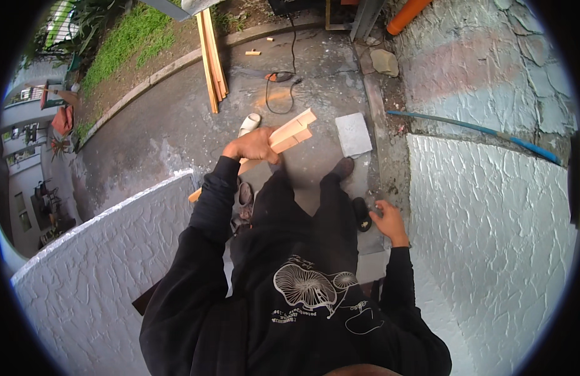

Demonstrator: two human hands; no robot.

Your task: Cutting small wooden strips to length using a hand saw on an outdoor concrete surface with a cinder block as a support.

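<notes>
My left hand is closed around light wooden strips, held slantwise in front of my legs. Their far ends stick out past my fingers to the right. A lower end shows beyond my wrist, to the left; my hand hides the middle of the wood. My right hand hangs by my right side, its thumb and forefinger apart and nothing visible in it. Nearest to it is a black slipper on the ground. A pale shoe lies just beyond my left hand, and a grey sandal below it.
Long wooden slats lie ahead on the concrete floor. An orange tool has a dark cable. A grey block sits ahead right. Textured white walls flank me; a blue pole rests at right.
</notes>
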